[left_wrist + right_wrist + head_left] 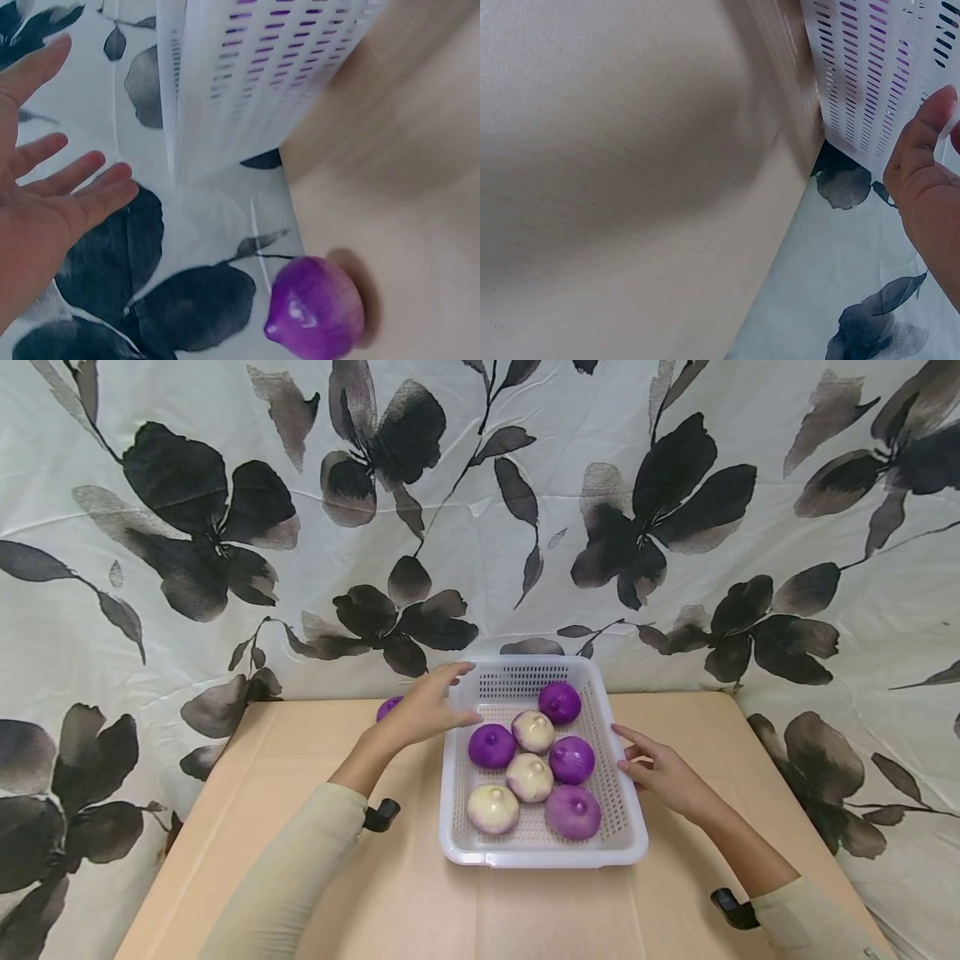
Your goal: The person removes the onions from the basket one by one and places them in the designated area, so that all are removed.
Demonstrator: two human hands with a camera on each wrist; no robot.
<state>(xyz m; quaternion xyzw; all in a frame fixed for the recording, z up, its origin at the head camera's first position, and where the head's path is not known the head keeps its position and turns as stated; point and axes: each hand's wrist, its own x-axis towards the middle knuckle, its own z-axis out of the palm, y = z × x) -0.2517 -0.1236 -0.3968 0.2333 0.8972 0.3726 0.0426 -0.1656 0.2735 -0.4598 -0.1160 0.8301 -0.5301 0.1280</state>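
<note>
A white perforated plastic basket point(540, 857) holds several purple onions point(572, 760) and three pale onions point(492, 809) with a purplish tinge. My left hand point(431, 708) hovers at the basket's upper left side, fingers spread and thumb apart. In the left wrist view, this hand point(45, 195) holds nothing and a gap separates it from the basket wall point(255, 82). Another purple onion point(315, 307) lies outside the basket, partly hidden behind my left hand in the head view. At the right rim my right hand point(660, 772) pinches the basket edge, thumb outside point(930, 120).
The basket stands on a light tan table point(390, 893), near its back edge. Behind hangs a white cloth point(510, 577) printed with dark flowers. Small black devices point(382, 816) sit at both wrists.
</note>
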